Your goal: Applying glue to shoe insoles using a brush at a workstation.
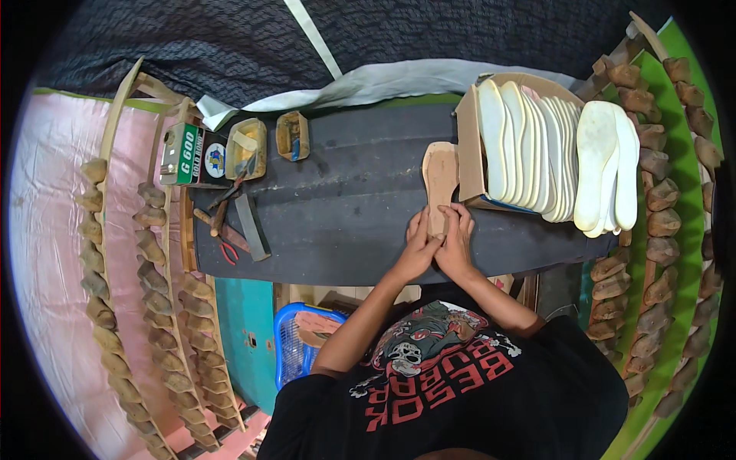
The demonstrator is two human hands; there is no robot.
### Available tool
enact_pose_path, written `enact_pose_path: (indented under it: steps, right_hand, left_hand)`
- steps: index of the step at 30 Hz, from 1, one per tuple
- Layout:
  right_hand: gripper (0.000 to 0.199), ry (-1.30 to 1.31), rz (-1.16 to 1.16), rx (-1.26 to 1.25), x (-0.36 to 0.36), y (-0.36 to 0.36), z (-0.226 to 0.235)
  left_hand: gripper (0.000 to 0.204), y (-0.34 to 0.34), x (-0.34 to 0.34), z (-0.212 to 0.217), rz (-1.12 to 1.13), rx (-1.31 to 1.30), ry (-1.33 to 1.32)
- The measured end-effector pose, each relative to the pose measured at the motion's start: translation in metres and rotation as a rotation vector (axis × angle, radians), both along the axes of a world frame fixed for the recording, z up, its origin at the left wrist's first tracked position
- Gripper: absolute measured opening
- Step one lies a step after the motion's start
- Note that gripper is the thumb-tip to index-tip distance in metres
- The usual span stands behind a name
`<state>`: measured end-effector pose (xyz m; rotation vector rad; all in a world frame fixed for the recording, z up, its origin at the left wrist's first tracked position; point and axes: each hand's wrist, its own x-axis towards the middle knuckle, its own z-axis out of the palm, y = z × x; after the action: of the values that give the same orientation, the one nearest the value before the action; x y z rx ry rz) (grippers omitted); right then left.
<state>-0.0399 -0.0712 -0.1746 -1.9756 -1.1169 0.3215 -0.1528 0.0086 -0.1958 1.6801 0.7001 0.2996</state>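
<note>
A tan-brown insole (440, 175) lies on the dark table, its wide end pointing away from me and its heel end toward me. My left hand (418, 247) is closed around the left edge of the heel end. From the right side my right hand (455, 241) grips the same end, fingertips on its upper face. Both thumbs come together near the heel, partly hiding it. Just to the right stands a cardboard box (473, 157) packed with upright white insoles (529, 146). More white insoles (602, 165) lean against the box's right side.
On the table's left lie a hammer (220, 218), red-handled pliers (229, 253) and a grey rectangular block (251, 228). Behind them are a metal can (192, 156) and two small tubs (245, 149). Racks of shoe lasts (663, 218) flank both sides. A blue basket (291, 345) sits below the table edge.
</note>
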Motion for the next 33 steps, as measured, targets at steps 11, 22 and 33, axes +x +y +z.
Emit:
enact_pose_path:
  steps: [11,22,33]
  right_hand:
    - [0.070,0.072,0.068,0.040,0.006,-0.004,0.016]
    - [0.062,0.242,0.324,0.133,-0.044,0.019,0.034]
    - [0.070,0.308,0.095,0.088,-0.071,0.162,0.035]
  left_hand:
    - [0.044,0.014,-0.008,0.026,0.172,-0.463,-0.139]
    - [0.067,0.068,-0.029,0.041,0.100,-0.601,-0.375]
    - [0.080,0.149,-0.134,0.031,0.179,-0.893,-0.481]
